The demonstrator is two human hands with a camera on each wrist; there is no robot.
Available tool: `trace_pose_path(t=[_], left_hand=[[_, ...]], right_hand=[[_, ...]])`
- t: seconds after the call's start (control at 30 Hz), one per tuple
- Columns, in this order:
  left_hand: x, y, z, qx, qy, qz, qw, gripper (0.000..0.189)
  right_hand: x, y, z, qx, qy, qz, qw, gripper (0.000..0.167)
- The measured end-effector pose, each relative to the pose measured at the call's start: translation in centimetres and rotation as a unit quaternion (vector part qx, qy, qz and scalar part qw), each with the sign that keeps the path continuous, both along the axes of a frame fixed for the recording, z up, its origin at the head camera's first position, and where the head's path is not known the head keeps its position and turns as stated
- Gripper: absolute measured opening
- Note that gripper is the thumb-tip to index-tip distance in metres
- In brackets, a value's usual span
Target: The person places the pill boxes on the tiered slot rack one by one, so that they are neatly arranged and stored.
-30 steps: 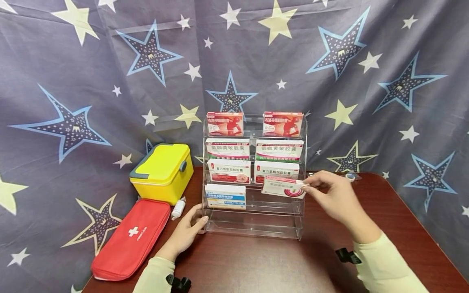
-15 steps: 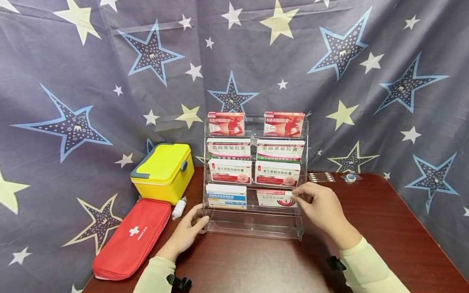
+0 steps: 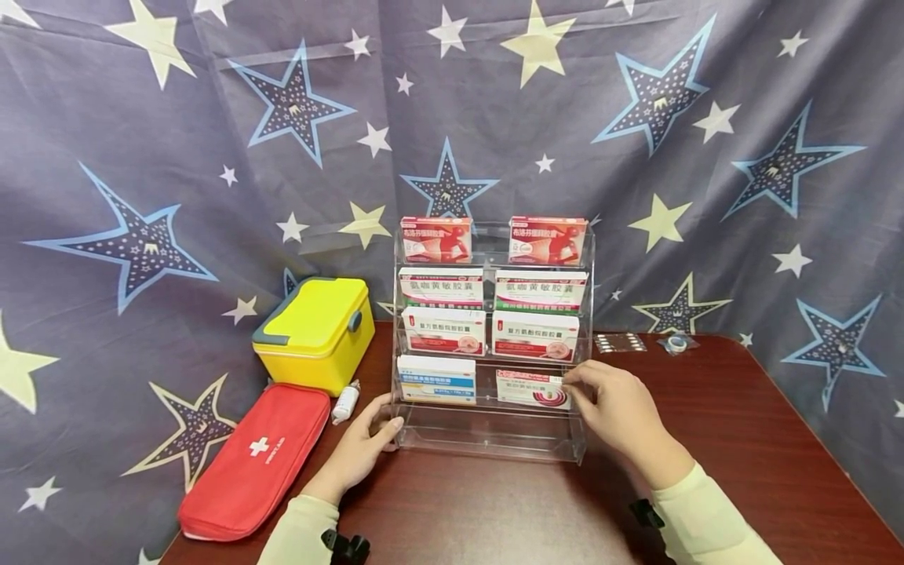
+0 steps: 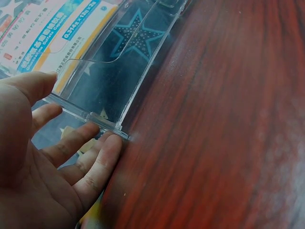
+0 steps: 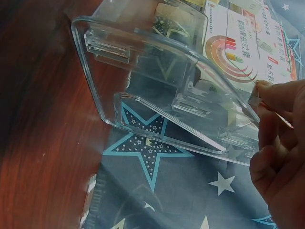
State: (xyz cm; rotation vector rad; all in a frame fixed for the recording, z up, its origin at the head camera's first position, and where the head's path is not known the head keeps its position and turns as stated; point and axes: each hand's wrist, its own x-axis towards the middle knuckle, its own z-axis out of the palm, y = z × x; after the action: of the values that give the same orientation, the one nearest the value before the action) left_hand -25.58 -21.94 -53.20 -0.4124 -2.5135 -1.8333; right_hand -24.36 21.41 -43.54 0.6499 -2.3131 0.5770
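Observation:
A clear tiered display rack [image 3: 487,447] stands on the table, holding medicine boxes two to a tier on its upper four tiers. My right hand [image 3: 617,412] pinches the right end of a white-and-red medicine box [image 3: 530,389], which sits in the fourth tier's right half. In the right wrist view, curled fingers [image 5: 274,98] meet at the box's edge beside the rack's side panel. My left hand [image 3: 360,447] rests against the rack's lower left side, with extended fingertips [image 4: 112,143] touching the panel. Left of the pinched box is a blue-and-white medicine box [image 3: 436,380].
On the left are a yellow lidded case [image 3: 314,333], a red first-aid pouch [image 3: 257,463] and a small white bottle [image 3: 345,402]. Behind the rack at right lie a blister pack [image 3: 620,342] and a small bagged roll [image 3: 676,344]. A star-patterned curtain [image 3: 494,102] hangs behind the table.
My right hand has moved down and left, lowering the white-and-red medicine box from in front of the third tier into the fourth tier. The left hand stays at the rack's side.

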Motion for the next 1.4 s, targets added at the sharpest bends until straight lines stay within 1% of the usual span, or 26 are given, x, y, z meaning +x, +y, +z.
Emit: trace_pose_path(t=[0.33, 0.9, 1.17, 1.4], left_hand=[[0.06, 0.05, 0.02, 0.0, -0.004, 0.007, 1.0, 0.047], [0.05, 0.09, 0.06, 0.002, -0.003, 0.006, 1.0, 0.047], [0.13, 0.15, 0.28, 0.005, -0.005, 0.007, 0.9999, 0.047], [0.17, 0.2, 0.19, 0.005, -0.007, 0.011, 0.9999, 0.047]], right_hand=[[0.26, -0.18, 0.15, 0.029, 0.013, -0.009, 0.9994, 0.014], [0.35, -0.24, 0.34, 0.039, 0.012, -0.018, 0.999, 0.012], [0.43, -0.3, 0.49, 0.04, 0.017, -0.017, 0.9989, 0.013], [0.29, -0.24, 0.27, 0.042, 0.014, -0.015, 0.9989, 0.011]])
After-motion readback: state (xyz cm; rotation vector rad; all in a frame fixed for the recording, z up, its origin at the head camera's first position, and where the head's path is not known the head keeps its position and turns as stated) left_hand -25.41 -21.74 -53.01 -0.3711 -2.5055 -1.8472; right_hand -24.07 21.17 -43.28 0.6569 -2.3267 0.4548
